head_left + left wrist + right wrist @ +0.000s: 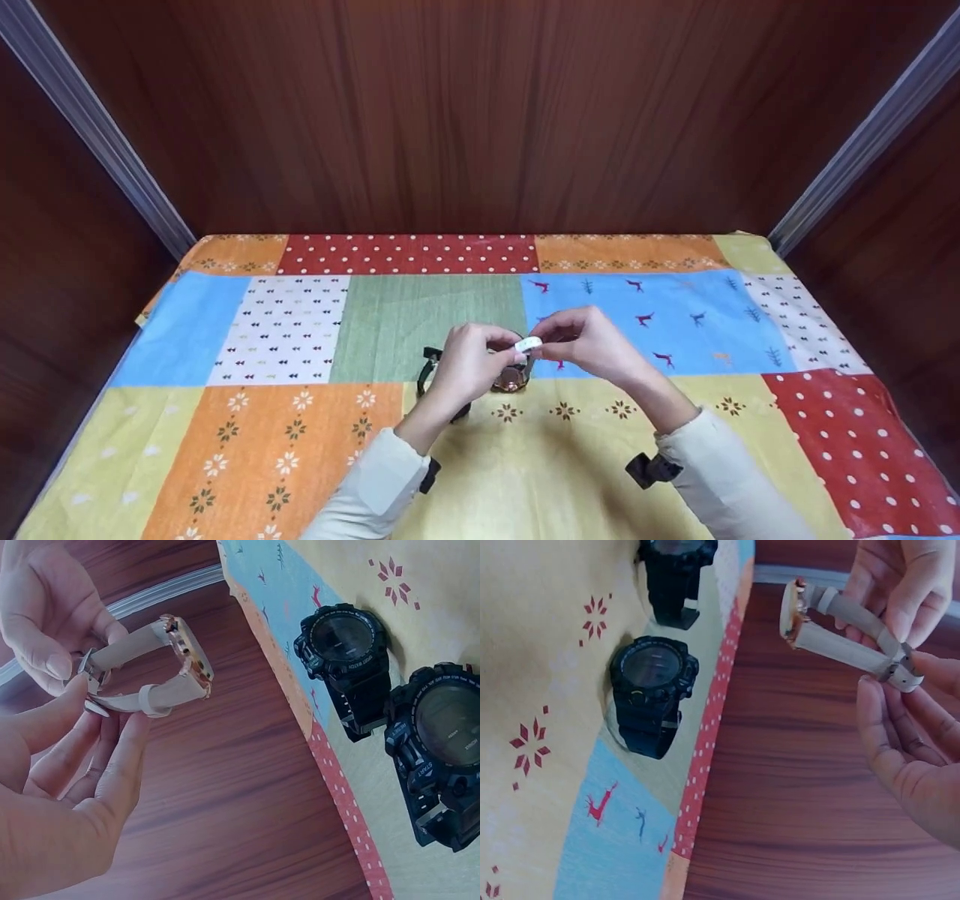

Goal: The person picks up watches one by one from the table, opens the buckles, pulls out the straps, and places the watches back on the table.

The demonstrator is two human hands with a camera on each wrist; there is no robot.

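Observation:
A wristwatch with a pale strap and rose-gold case (pixel 191 652) is held up above the table between both hands. Its strap forms a loop, the two ends meeting at a metal buckle (pixel 91 675). My left hand (pixel 469 364) pinches the strap (pixel 176 692) near the buckle between thumb and fingers. From the other side, my right hand (pixel 589 341) pinches the strap end (pixel 906 679) beside the buckle. In the head view, the white strap end (pixel 528 344) shows between the fingertips, the case hanging below. Whether the buckle's pin sits in a hole cannot be seen.
Two black digital watches (pixel 450 724) (pixel 654 671) stand on the patchwork tablecloth (pixel 300 442), close to the left hand and partly hidden by it in the head view. Dark wood panels (pixel 450 112) rise behind and beside the table.

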